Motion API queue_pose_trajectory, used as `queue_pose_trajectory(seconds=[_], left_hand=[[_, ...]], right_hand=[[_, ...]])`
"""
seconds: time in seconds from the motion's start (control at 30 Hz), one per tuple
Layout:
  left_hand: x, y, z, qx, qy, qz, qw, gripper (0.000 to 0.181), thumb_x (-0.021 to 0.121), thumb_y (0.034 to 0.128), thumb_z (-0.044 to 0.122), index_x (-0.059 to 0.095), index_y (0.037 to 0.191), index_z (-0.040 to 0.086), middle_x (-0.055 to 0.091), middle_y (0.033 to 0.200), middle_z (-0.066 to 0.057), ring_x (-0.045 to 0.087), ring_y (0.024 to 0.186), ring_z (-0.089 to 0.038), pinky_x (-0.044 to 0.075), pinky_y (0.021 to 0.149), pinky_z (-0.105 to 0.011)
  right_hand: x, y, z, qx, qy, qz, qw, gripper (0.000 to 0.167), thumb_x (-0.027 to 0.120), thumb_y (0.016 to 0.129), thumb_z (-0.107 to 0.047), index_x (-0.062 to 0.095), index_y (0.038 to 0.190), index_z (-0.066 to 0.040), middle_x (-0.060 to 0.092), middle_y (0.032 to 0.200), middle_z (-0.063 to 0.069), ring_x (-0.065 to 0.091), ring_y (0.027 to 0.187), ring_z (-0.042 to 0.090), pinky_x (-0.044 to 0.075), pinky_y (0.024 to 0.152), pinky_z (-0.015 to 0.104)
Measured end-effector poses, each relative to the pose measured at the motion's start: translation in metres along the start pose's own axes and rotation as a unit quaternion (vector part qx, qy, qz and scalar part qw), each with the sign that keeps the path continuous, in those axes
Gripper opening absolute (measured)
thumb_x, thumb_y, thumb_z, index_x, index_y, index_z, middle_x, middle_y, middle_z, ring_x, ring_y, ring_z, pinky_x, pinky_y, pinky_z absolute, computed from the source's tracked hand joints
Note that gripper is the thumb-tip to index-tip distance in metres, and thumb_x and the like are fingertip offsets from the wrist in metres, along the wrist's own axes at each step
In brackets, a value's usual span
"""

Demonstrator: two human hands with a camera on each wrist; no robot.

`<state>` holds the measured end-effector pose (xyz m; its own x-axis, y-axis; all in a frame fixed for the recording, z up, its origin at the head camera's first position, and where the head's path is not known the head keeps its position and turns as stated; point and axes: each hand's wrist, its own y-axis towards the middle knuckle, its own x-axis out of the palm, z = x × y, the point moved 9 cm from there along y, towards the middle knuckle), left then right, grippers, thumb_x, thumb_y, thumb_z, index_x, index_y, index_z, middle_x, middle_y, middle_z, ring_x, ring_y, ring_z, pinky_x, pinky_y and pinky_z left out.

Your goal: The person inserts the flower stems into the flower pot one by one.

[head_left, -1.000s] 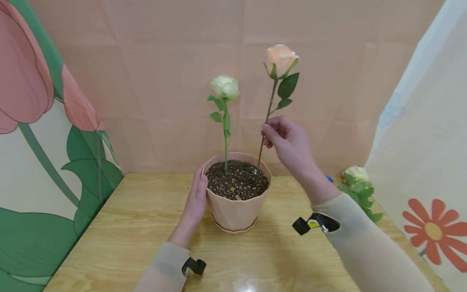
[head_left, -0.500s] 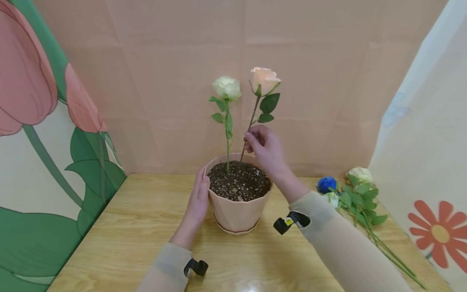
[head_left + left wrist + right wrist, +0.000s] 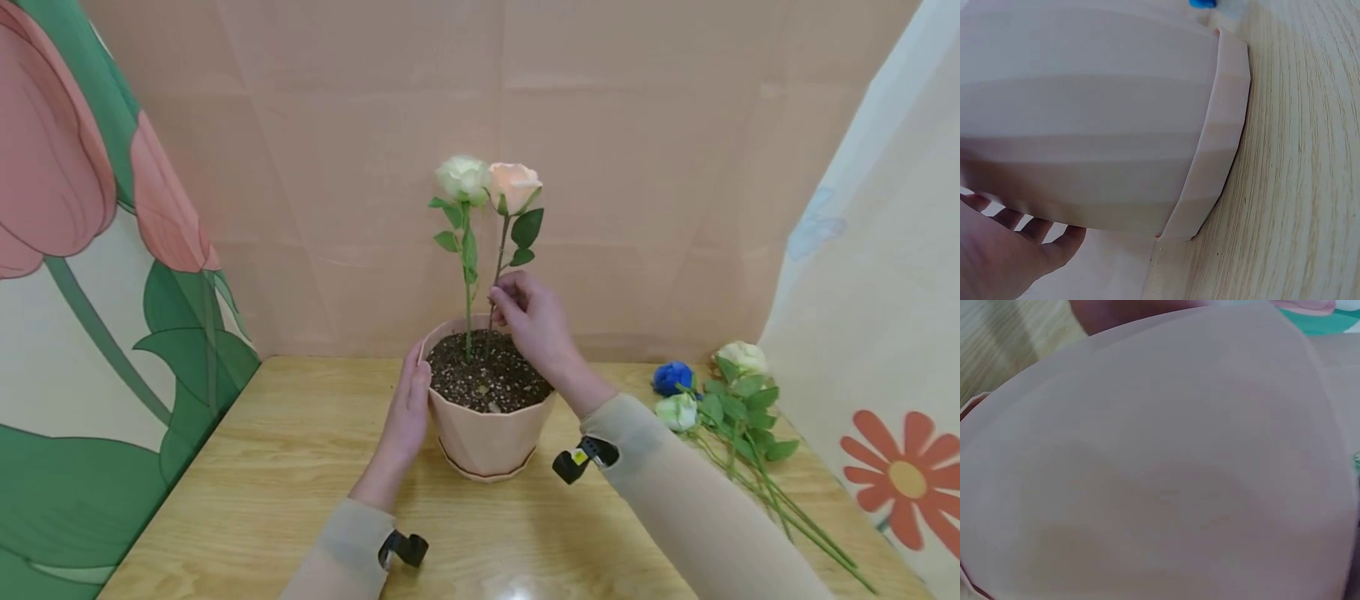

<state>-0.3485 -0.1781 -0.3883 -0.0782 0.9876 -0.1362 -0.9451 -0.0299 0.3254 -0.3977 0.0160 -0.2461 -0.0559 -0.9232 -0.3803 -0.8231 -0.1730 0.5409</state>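
My right hand (image 3: 534, 321) pinches the dark stem of a peach rose (image 3: 514, 188) just above the soil, with the bloom beside that of a white rose (image 3: 462, 180). The white rose stands upright in the dark soil (image 3: 491, 385) of a pink pot (image 3: 491, 437). Against the pot's left side rests my left hand (image 3: 406, 408), its fingers fairly straight. In the left wrist view the fingers of that hand (image 3: 1016, 250) lie along the pot wall (image 3: 1085, 119). The pot (image 3: 1160, 462) fills most of the right wrist view, where the stem is hidden.
At the right of the wooden table (image 3: 300, 467) lie a blue rose (image 3: 672, 378), a pale green rose (image 3: 677, 412) and a cream rose (image 3: 741, 358) with long stems. A pink backdrop (image 3: 360, 167) hangs behind the pot, with flower-printed sheets at both sides.
My right hand has carried the peach rose left and down, from the pot's right edge toward the white rose. The flowers on the right have come into fuller view. My left hand stays at the pot.
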Motion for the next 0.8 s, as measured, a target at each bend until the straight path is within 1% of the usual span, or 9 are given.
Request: queue_pose_trajectory(seconds=[0.07, 0.13, 0.23, 0.3, 0.37, 0.47, 0.57, 0.73, 0.8], left_hand=[[0.0, 0.0, 0.001, 0.002, 0.0, -0.001, 1.0, 0.058, 0.027, 0.1209, 0.047, 0.029, 0.175, 0.026, 0.032, 0.179, -0.008, 0.03, 0.163, -0.035, 0.021, 0.131, -0.064], [0.0, 0.0, 0.0, 0.002, 0.0, -0.002, 1.0, 0.058, 0.027, 0.1209, 0.047, 0.029, 0.175, 0.026, 0.032, 0.179, -0.007, 0.03, 0.163, -0.035, 0.022, 0.131, -0.063], [-0.002, 0.0, -0.001, 0.0, 0.0, 0.0, 1.0, 0.059, 0.027, 0.1209, 0.046, 0.029, 0.175, 0.025, 0.032, 0.178, -0.009, 0.03, 0.163, -0.036, 0.022, 0.131, -0.064], [-0.003, 0.0, -0.002, -0.003, 0.0, 0.001, 1.0, 0.058, 0.027, 0.1209, 0.046, 0.029, 0.175, 0.026, 0.032, 0.179, -0.009, 0.03, 0.163, -0.036, 0.022, 0.131, -0.064], [-0.003, 0.0, -0.001, -0.002, 0.0, 0.0, 1.0, 0.057, 0.027, 0.1211, 0.045, 0.03, 0.175, 0.026, 0.033, 0.178, -0.009, 0.03, 0.163, -0.036, 0.022, 0.131, -0.064], [-0.004, 0.0, 0.0, 0.0, -0.001, 0.0, 1.0, 0.056, 0.028, 0.1213, 0.043, 0.03, 0.175, 0.026, 0.034, 0.178, -0.008, 0.031, 0.162, -0.035, 0.022, 0.131, -0.064], [-0.004, 0.001, 0.001, 0.004, -0.001, 0.0, 1.0, 0.056, 0.028, 0.1214, 0.042, 0.031, 0.175, 0.025, 0.035, 0.177, -0.009, 0.032, 0.162, -0.035, 0.022, 0.131, -0.064], [-0.004, 0.001, 0.001, 0.002, 0.003, -0.004, 1.0, 0.056, 0.028, 0.1216, 0.042, 0.029, 0.175, 0.025, 0.032, 0.179, -0.008, 0.03, 0.163, -0.035, 0.022, 0.132, -0.062], [-0.005, 0.001, 0.001, 0.003, 0.004, -0.004, 1.0, 0.057, 0.027, 0.1216, 0.043, 0.029, 0.175, 0.025, 0.032, 0.179, -0.008, 0.03, 0.163, -0.035, 0.022, 0.131, -0.063]], right_hand=[[0.002, -0.001, 0.003, 0.003, -0.004, -0.001, 1.0, 0.011, 0.064, 0.113, -0.008, 0.069, 0.114, 0.002, 0.072, 0.091, 0.015, 0.073, 0.085, 0.041, 0.065, 0.076, 0.053], [0.003, -0.002, 0.004, 0.002, -0.007, 0.001, 1.0, 0.011, 0.064, 0.113, -0.009, 0.069, 0.114, 0.001, 0.072, 0.09, 0.015, 0.074, 0.085, 0.04, 0.064, 0.077, 0.056], [0.006, -0.002, 0.005, -0.006, -0.026, 0.0, 0.9997, 0.011, 0.063, 0.113, -0.01, 0.068, 0.113, 0.0, 0.072, 0.089, 0.014, 0.073, 0.083, 0.037, 0.063, 0.071, 0.044], [0.009, -0.002, 0.004, -0.012, -0.039, -0.007, 0.9991, 0.011, 0.063, 0.114, -0.01, 0.068, 0.111, -0.001, 0.072, 0.088, 0.014, 0.072, 0.081, 0.034, 0.059, 0.067, 0.036], [0.012, -0.002, 0.005, -0.015, -0.045, -0.013, 0.9988, 0.012, 0.062, 0.114, -0.011, 0.067, 0.11, -0.001, 0.071, 0.088, 0.016, 0.071, 0.08, 0.035, 0.054, 0.065, 0.031], [0.014, -0.003, 0.005, -0.014, -0.048, -0.019, 0.9986, 0.012, 0.062, 0.115, -0.011, 0.066, 0.109, -0.001, 0.071, 0.088, 0.019, 0.07, 0.081, 0.038, 0.052, 0.065, 0.031], [0.016, -0.003, 0.006, -0.012, -0.053, -0.021, 0.9983, 0.012, 0.061, 0.115, -0.01, 0.066, 0.111, 0.0, 0.072, 0.089, 0.019, 0.071, 0.082, 0.04, 0.053, 0.066, 0.032], [0.018, -0.003, 0.006, -0.014, -0.075, -0.027, 0.9968, 0.012, 0.061, 0.115, -0.011, 0.067, 0.111, -0.002, 0.071, 0.087, 0.012, 0.071, 0.08, 0.031, 0.055, 0.068, 0.037], [0.019, -0.003, 0.007, -0.013, -0.083, -0.032, 0.996, 0.012, 0.061, 0.115, -0.012, 0.067, 0.109, -0.003, 0.071, 0.086, 0.011, 0.07, 0.079, 0.027, 0.055, 0.069, 0.039]])
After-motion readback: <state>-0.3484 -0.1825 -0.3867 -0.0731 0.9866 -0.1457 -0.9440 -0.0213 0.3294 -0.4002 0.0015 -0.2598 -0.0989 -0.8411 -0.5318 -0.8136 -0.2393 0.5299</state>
